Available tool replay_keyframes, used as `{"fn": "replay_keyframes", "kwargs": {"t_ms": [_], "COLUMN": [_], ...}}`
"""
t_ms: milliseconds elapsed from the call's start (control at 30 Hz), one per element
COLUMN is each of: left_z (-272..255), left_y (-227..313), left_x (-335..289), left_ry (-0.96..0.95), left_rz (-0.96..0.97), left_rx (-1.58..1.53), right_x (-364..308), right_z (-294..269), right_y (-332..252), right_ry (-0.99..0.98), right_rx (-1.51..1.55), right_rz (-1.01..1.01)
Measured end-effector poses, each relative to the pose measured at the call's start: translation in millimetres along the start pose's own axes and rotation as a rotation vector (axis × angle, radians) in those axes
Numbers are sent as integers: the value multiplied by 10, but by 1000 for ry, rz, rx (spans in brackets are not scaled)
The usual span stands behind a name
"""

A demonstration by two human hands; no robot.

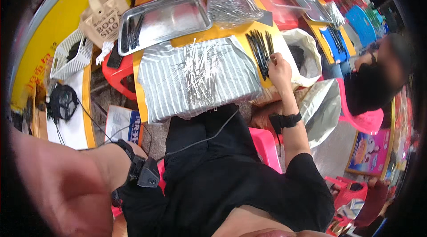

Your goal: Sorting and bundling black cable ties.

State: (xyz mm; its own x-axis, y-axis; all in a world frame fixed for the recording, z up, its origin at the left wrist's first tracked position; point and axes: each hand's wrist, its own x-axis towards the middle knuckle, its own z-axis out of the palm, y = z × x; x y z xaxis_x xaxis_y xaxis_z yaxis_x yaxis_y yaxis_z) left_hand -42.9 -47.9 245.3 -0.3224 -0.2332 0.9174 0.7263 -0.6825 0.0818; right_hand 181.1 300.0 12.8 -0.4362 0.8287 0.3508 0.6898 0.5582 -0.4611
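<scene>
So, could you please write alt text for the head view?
A person's right hand is at some slim black sticks on a yellow table, beside a grey-striped sheet strewn with thin silvery strips. Beyond lies a metal tray holding similar sticks; the blurred left arm fills the lower left.

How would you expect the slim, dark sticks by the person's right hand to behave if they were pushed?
The dark sticks are probably fairly stiff, since they look straight. Each is likely light, being so slim. A push would probably spread them, as they lie slightly splayed with no band visible around them.
</scene>
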Motion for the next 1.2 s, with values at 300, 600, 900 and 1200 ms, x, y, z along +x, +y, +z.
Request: {"fn": "replay_keyframes", "kwargs": {"t_ms": [300, 600, 900, 1200], "left_z": [115, 184, 66, -320], "left_y": [-286, -429, -439, -498], "left_x": [-1376, -2568, -2357, -2110], "left_ry": [-476, -442, -314, -171], "left_rz": [-1134, -1700, -1624, -1825], "left_rx": [214, -189, -190, -452], "right_x": [-205, -1219, -1195, -907], "right_z": [-214, 88, 93, 4], "right_y": [-127, -1240, -1551, -1364], "right_ry": [67, -334, -120, -132], "right_rx": [829, 1308, 917, 790], "right_rz": [182, 218, -153, -25]}}
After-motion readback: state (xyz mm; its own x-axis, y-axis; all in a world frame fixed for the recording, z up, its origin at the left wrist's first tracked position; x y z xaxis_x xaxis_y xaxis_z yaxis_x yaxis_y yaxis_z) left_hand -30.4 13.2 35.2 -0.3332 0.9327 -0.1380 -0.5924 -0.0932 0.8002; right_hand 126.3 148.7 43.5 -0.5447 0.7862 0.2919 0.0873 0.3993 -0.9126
